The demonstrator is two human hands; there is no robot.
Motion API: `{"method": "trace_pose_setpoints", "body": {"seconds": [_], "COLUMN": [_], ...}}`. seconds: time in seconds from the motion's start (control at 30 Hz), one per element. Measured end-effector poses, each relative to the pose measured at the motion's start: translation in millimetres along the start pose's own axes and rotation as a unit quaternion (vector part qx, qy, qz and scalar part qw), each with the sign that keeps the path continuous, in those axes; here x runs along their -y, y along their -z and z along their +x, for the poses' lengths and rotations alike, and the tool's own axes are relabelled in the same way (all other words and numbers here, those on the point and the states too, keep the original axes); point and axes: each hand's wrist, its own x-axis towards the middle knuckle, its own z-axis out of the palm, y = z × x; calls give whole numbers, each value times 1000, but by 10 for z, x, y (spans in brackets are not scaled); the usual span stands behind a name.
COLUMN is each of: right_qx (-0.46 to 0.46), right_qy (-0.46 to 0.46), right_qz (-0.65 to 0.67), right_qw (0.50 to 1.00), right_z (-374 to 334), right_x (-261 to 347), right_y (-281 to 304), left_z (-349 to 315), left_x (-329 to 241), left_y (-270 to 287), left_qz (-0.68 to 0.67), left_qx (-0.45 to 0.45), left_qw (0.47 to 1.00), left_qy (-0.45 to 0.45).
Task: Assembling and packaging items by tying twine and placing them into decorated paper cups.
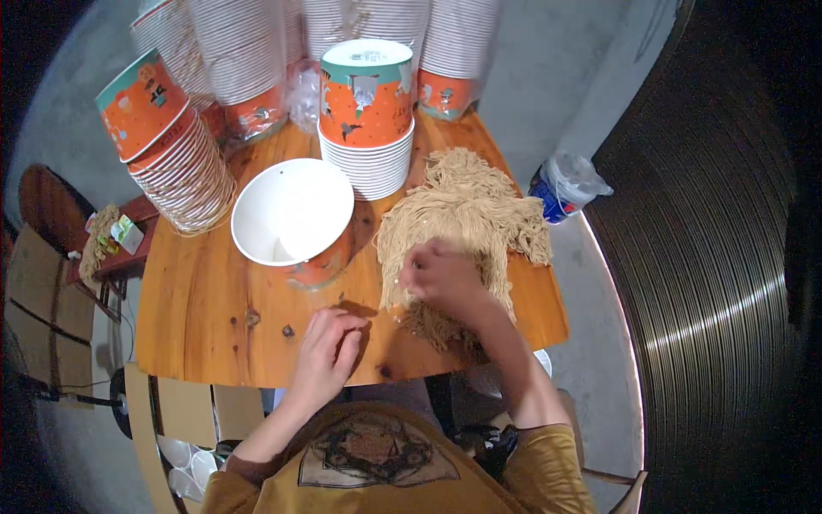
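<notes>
My right hand point(445, 276) is over a pile of beige cords point(462, 210) at the right of the wooden table; motion smears its fingers, so whether they hold a cord is unclear. Near the front edge rests my left hand point(330, 347), fingers loosely bent, thumb apart, nothing seen in it. A paper bucket point(312, 272), white inside and orange outside, tilts its mouth toward me, beyond my left hand. A small dark hole shows in its inner wall. Behind it stands an upside-down nested stack of orange and green buckets point(366, 107).
At the left leans another bucket stack point(154, 116), with cord handles bunched around its lower rims. Tall bagged stacks of white-rimmed buckets point(235, 51) line the table's back. Beyond the right edge is a blue pail point(555, 195) with a plastic liner. A ridged dark shutter point(711, 257) stands further right.
</notes>
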Motion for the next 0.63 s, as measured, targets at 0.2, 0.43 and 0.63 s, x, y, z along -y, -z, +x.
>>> {"method": "trace_pose_setpoints", "body": {"seconds": [0.2, 0.43, 0.63], "right_qx": [-13, -76, -90], "right_qy": [-47, -87, -75], "right_qz": [42, 150, 203], "right_qw": [998, 982, 972], "right_z": [19, 84, 103], "right_x": [48, 269, 270], "right_y": [12, 118, 34], "left_z": [-8, 179, 413], "left_x": [24, 14, 256], "left_y": [-36, -182, -325], "left_qz": [-6, -20, -6], "left_qx": [-14, -52, 108], "left_qw": [1000, 998, 989], "left_qy": [-5, 33, 102]}}
